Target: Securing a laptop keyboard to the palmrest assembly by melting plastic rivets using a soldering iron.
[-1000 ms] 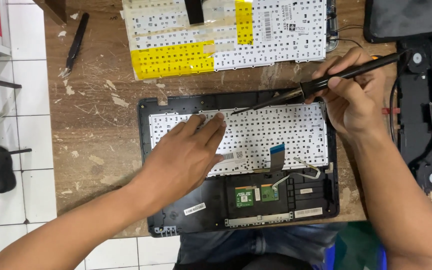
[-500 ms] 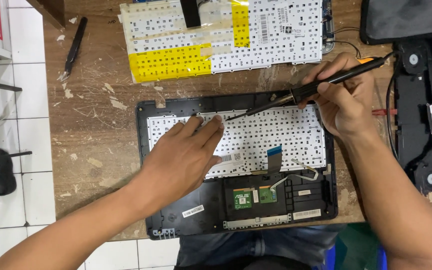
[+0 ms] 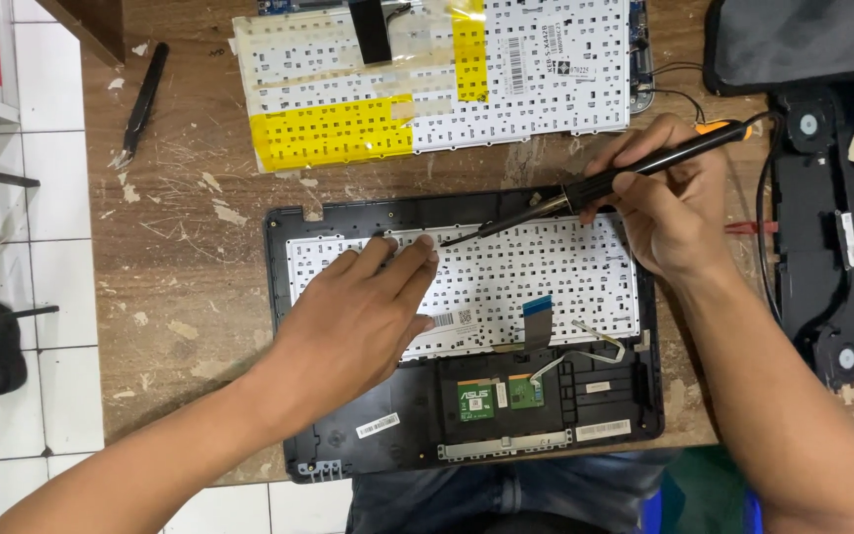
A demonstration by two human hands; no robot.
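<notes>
Denim-clad legs (image 3: pixel 467 499) show at the 6 o'clock edge, just under the wooden worktop (image 3: pixel 190 297). On the worktop lies an upturned black laptop palmrest shell (image 3: pixel 289 396), its small green circuit boards (image 3: pixel 476 400) on the near side and the white back of a keyboard (image 3: pixel 546 287) seated in its far half. A short blue-tipped ribbon cable (image 3: pixel 536 321) rises from the keyboard's near edge.

Left hand (image 3: pixel 358 316) comes in from 7 o'clock and lies flat on the keyboard back, palm down, fingers (image 3: pixel 407 257) together and stretched toward its far edge; its grip is open and holds nothing, only presses. Right hand (image 3: pixel 664 213) comes in from 4 o'clock and pinches a black soldering iron (image 3: pixel 605 183) like a pen, grip closed around the handle. The iron slants from 2 o'clock down to 8 o'clock, and its metal tip (image 3: pixel 452 240) sits at the keyboard's far edge, just beside the left fingertips. Whether the tip touches the plastic cannot be told.

Beyond the shell, at 12 o'clock, a second keyboard (image 3: pixel 546 69) lies face down, white with yellow tape (image 3: pixel 333 129) across it. Black tweezers (image 3: pixel 140 104) lie at 10 o'clock. At 3 o'clock a long black speaker assembly (image 3: pixel 827 247) sits on the worktop, well apart from the hands. White floor tiles (image 3: pixel 42 247) show at 9 o'clock.
</notes>
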